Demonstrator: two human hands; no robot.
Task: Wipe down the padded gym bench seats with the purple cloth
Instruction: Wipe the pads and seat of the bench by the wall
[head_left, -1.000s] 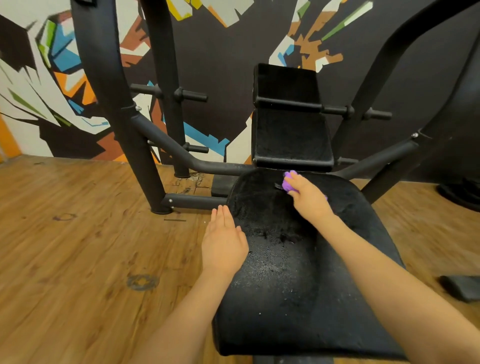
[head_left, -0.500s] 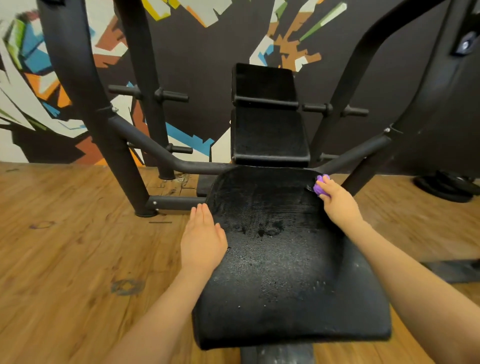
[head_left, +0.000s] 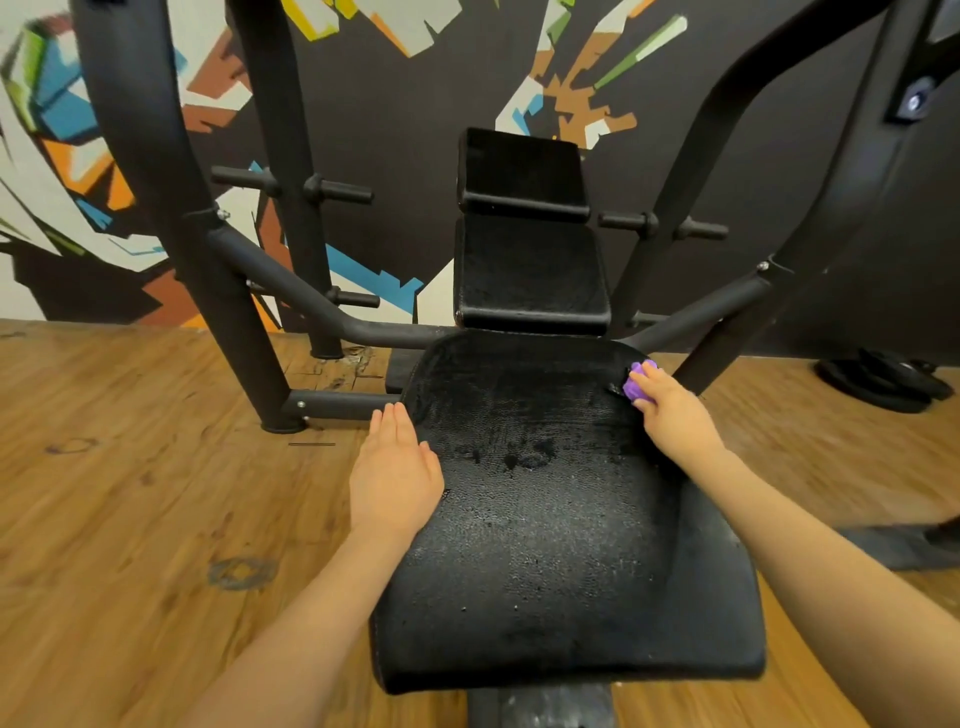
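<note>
Behind the bench (head_left: 545, 545) a mural wall runs above the wood floor (head_left: 130, 493), and black frame posts (head_left: 171, 218) stand at either side. Your right hand (head_left: 675, 410) grips the bunched purple cloth (head_left: 638, 384) against the seat's far right corner; a second ago it was pressing near the middle of the seat's back edge, below the back pad (head_left: 530, 265). Your left hand (head_left: 395, 478) stays flat, fingers straight and together, on the seat's left edge. Wet speckling shows across the seat.
</note>
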